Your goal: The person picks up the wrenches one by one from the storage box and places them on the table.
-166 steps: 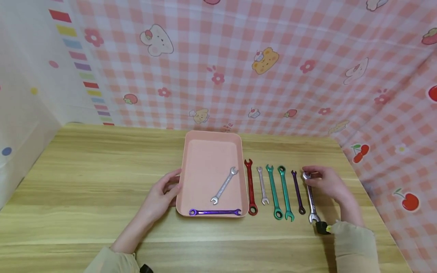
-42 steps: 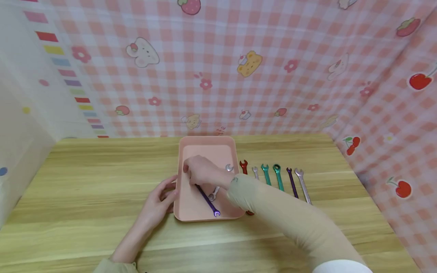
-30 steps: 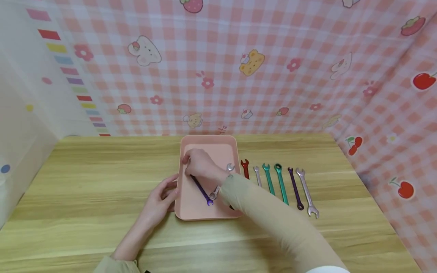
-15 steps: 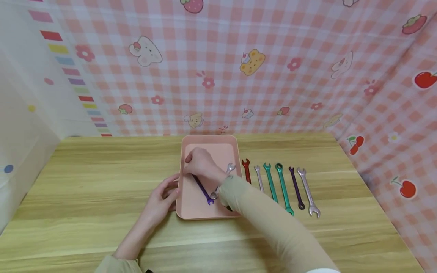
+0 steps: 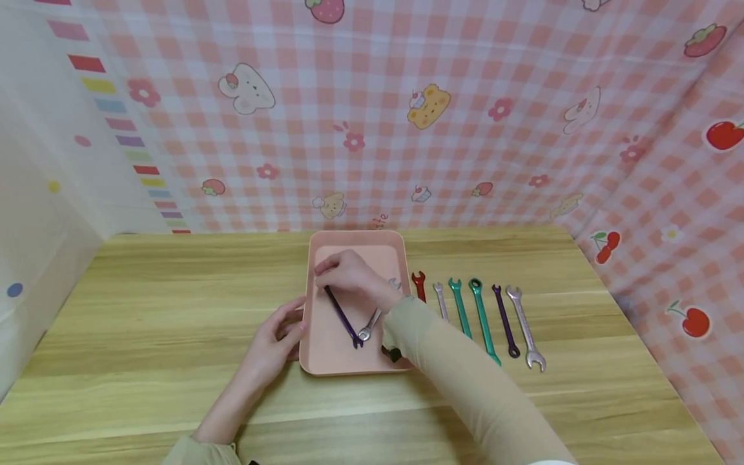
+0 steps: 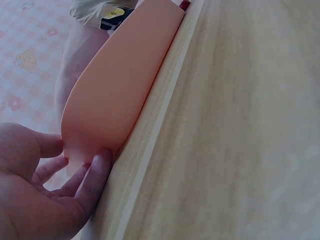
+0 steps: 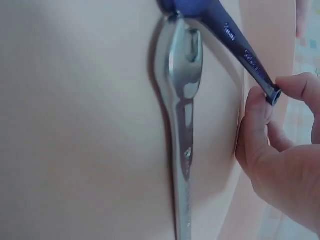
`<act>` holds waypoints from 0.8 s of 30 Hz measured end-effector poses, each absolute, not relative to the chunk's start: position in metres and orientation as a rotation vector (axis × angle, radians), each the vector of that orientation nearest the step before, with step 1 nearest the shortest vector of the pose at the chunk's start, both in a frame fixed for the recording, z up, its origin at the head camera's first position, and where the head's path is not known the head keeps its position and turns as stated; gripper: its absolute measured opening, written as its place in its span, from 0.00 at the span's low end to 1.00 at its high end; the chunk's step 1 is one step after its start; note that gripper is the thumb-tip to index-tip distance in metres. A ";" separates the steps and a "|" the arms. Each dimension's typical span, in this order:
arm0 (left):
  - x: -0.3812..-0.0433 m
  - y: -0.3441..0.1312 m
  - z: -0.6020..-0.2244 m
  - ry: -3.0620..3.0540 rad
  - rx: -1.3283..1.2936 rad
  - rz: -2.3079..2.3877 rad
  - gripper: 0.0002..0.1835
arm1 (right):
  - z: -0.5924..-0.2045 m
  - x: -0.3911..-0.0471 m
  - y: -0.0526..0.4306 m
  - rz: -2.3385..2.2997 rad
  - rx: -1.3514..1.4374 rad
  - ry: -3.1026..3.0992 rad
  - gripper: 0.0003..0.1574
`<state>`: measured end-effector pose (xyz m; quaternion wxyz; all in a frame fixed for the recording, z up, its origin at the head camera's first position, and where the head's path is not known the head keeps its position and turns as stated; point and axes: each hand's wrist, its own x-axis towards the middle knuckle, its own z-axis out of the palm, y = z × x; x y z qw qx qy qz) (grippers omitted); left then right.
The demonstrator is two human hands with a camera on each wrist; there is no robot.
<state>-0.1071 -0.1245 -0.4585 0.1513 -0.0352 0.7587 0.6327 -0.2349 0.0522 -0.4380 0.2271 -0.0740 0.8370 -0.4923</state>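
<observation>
In the head view, my left hand (image 5: 270,345) holds the left side of a pink tray (image 5: 308,349). The left wrist view shows its thumb at the rim and bent fingers against the outer wall. My right hand (image 5: 351,278), inside the tray, pinches the upper end of a purple combination wrench (image 5: 343,316); thumb and finger meet around that end in the right wrist view. The wrench slants, its open jaw end low and close to the end of a silver wrench (image 7: 180,125). That silver wrench lies diagonally on the tray floor, partly hidden by my right wrist.
Right of the tray stands a row of wrenches: red (image 5: 418,284), small silver (image 5: 440,300), two green (image 5: 459,303), small purple (image 5: 506,323) and large silver (image 5: 526,329). My right sleeve (image 5: 459,374) covers parts of them. A gingham cloth (image 5: 372,97) hangs behind the table.
My right hand has gone from the large silver wrench at the right into the tray. The purple wrench, formerly along the near edge, now slants in its grip. The left hand stays put.
</observation>
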 end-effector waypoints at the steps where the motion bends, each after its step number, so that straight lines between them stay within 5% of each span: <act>1: -0.107 -0.124 -0.458 2.179 -0.100 1.816 0.29 | -0.438 -0.235 0.054 -1.371 -0.203 2.286 0.23; 24: -0.107 -0.124 -0.458 2.180 -0.105 1.817 0.29 | -0.430 -0.240 0.070 -1.691 -0.159 1.969 0.20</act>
